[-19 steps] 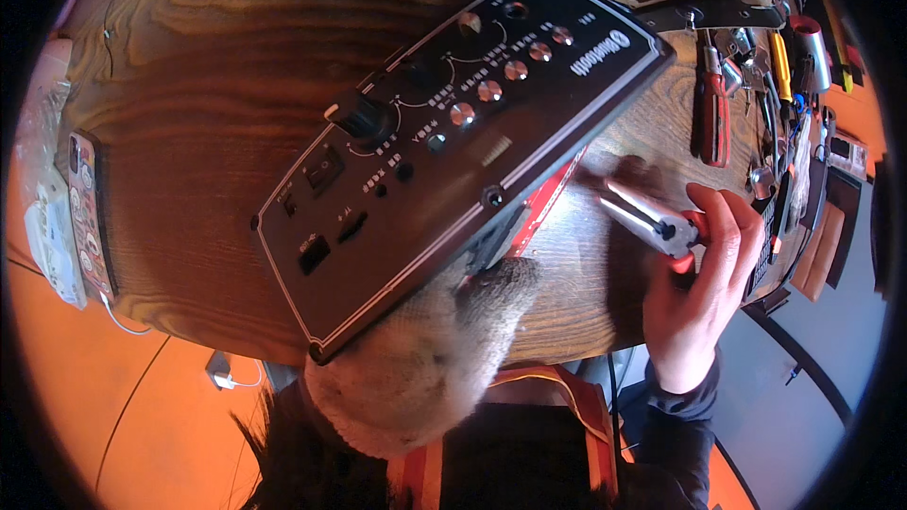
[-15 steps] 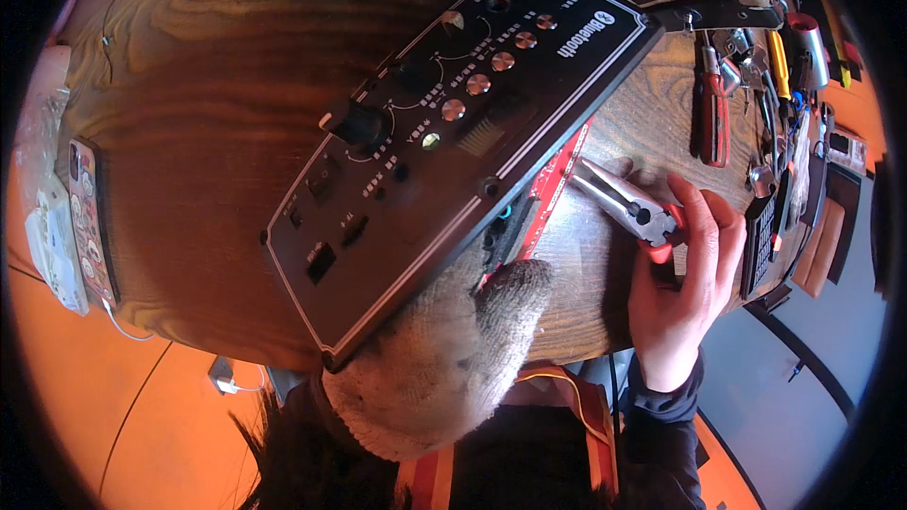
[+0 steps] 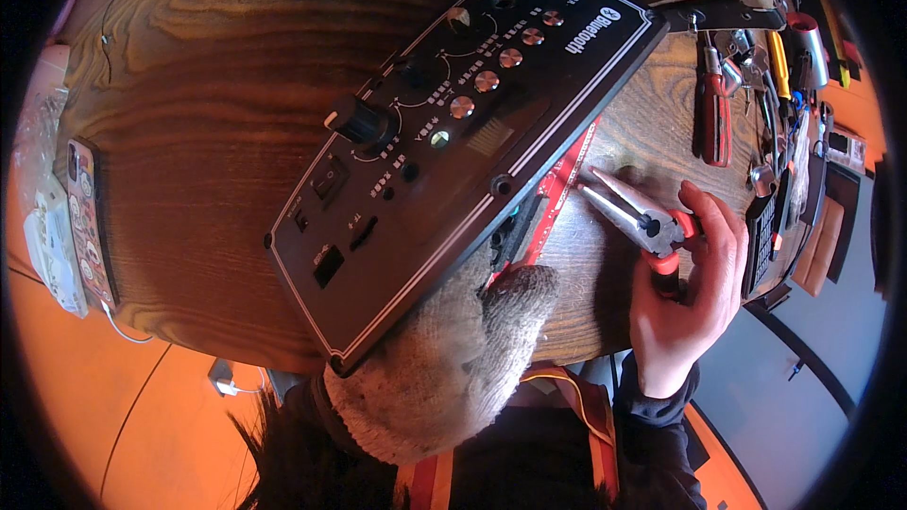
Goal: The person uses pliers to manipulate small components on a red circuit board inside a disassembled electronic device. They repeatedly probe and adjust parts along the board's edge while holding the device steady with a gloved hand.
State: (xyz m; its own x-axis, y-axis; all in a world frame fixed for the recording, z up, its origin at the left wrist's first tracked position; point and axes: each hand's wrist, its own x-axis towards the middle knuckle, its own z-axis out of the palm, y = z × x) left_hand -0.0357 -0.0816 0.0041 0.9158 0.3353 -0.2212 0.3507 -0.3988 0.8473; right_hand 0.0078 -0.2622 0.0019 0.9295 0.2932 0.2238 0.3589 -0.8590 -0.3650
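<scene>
Black control panel held up over a wooden table, needle-nose pliers in the bare hand

Far left: a phone [image 3: 85,217] in a patterned case lies at the edge of the wooden table [image 3: 208,113], with a white charger [image 3: 224,379] and cable on the orange floor below. Centre: the left hand [image 3: 444,359], in a grey knit glove, is closed under the lower edge of the black control panel [image 3: 444,142], which tilts up to the right, its knobs, buttons and switch facing the camera; a red circuit board [image 3: 557,189] shows behind its right edge. Right: the right hand [image 3: 685,293], bare, is wrapped round the orange handles of the needle-nose pliers [image 3: 633,212], whose tips stand slightly apart and point toward the board. Far right: a red-handled tool [image 3: 715,113] and other hand tools [image 3: 779,76] lie crowded at the table's edge
</scene>
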